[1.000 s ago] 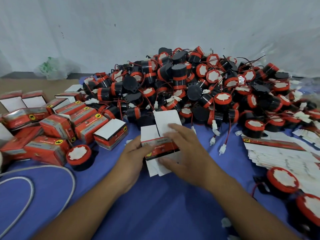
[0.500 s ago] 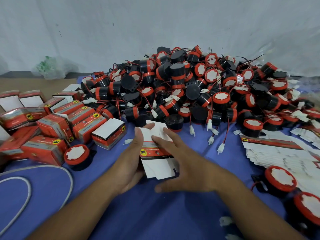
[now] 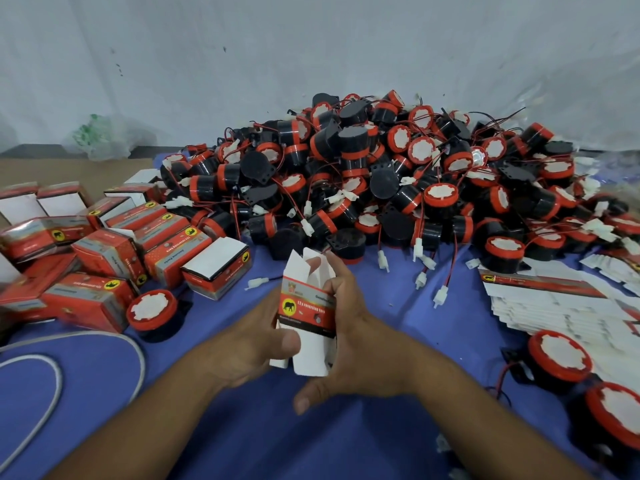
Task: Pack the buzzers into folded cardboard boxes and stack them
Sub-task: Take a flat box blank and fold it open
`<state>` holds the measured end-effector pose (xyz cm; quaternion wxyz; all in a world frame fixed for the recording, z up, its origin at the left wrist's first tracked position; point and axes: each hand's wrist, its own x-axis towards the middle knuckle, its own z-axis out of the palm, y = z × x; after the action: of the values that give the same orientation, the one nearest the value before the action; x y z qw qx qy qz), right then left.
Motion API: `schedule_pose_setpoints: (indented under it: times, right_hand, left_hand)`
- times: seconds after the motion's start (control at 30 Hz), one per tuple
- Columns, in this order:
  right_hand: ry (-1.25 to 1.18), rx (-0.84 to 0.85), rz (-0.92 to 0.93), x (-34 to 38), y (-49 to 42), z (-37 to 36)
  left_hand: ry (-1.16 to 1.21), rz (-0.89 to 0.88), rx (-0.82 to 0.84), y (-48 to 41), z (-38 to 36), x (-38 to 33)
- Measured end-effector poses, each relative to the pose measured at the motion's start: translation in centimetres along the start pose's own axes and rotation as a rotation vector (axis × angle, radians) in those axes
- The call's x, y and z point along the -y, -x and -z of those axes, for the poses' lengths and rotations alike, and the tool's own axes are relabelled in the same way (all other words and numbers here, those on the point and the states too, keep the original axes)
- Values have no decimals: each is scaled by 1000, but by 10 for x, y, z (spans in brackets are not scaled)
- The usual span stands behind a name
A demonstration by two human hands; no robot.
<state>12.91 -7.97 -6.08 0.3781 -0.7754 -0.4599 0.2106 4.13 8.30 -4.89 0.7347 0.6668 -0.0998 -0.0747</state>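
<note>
A red and white cardboard box (image 3: 306, 308) with a yellow elephant mark stands half-formed between my hands, its white flaps open at top and bottom. My left hand (image 3: 252, 341) grips its left side, thumb across the lower flap. My right hand (image 3: 349, 334) curls round its right side, fingers over the top flaps. Behind it lies a big heap of black and red buzzers (image 3: 374, 174) with red wires and white plugs. One loose buzzer (image 3: 152, 315) sits to the left of my hands.
Several packed red boxes (image 3: 104, 258) lie in a group at the left on the blue cloth (image 3: 277, 438). A stack of flat unfolded boxes (image 3: 554, 306) lies at the right, with two buzzers (image 3: 561, 358) near it. A white cable (image 3: 59, 375) loops at the near left.
The box lay flat on the cloth under both hands; now it is lifted upright and squeezed open into a sleeve, with both hands closed round its sides.
</note>
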Motion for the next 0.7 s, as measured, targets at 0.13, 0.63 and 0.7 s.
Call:
schedule_pose_setpoints:
  times: [0.13, 0.63, 0.7]
  right_hand:
    - [-31, 28, -45, -6, 2, 8]
    - [-415, -156, -88, -1, -2, 23]
    - [-435, -174, -103, 0, -3, 21]
  left_hand:
    - [87, 39, -66, -2, 8, 7]
    - [-371, -225, -223, -11, 15, 13]
    - [-436, -288, -193, -12, 15, 12]
